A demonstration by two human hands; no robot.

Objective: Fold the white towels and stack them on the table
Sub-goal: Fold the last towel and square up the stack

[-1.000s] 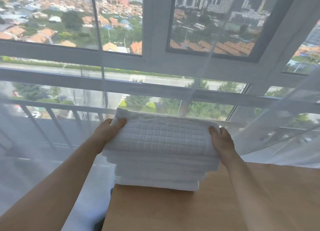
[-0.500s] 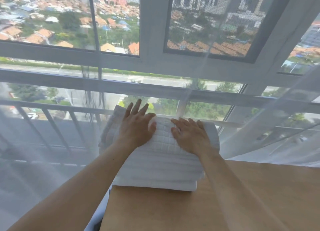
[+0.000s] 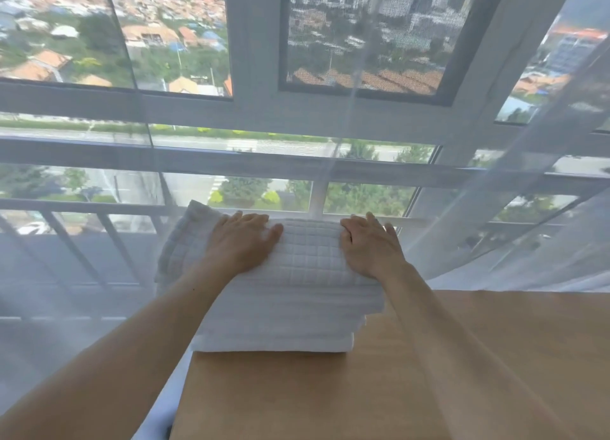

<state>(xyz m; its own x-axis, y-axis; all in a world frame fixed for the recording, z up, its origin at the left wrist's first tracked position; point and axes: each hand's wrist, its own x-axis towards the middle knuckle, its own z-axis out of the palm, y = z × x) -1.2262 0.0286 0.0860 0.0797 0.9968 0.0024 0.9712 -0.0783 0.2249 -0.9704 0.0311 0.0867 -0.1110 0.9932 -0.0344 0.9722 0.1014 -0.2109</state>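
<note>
Presently we record a stack of white towels [image 3: 290,310] standing on the far left corner of a wooden table [image 3: 379,390], its left side overhanging the table's edge a little. We count several folded layers, each a soft rounded slab, the lower ones stepped slightly back on the right side so the pile's flank is uneven. Its top towel [image 3: 310,258] shows a raised grid weave of small squares, like a waffle or quilted cloth; a loose fold of the same fabric bulges out at the upper left of the pile. We note the left hand [image 3: 242,241] lying palm down on the top towel toward its left, fingers straight and close together, reaching the far edge, thumb spread to the right. We note the right hand [image 3: 369,244] likewise flat on the top towel near its right end, fingers extended toward the far edge; neither hand curls around the cloth, both simply press upon it. Both forearms are bare. We find the table surface smooth, matt, light brown, with a straight left edge. Behind the pile hangs a sheer white curtain [image 3: 544,241], thin enough to see through, gathered in folds at the right. Beyond it stands a grey-framed window [image 3: 257,109] with a railing of slanted white bars [image 3: 76,241]; rooftops, trees and a road appear below.
</note>
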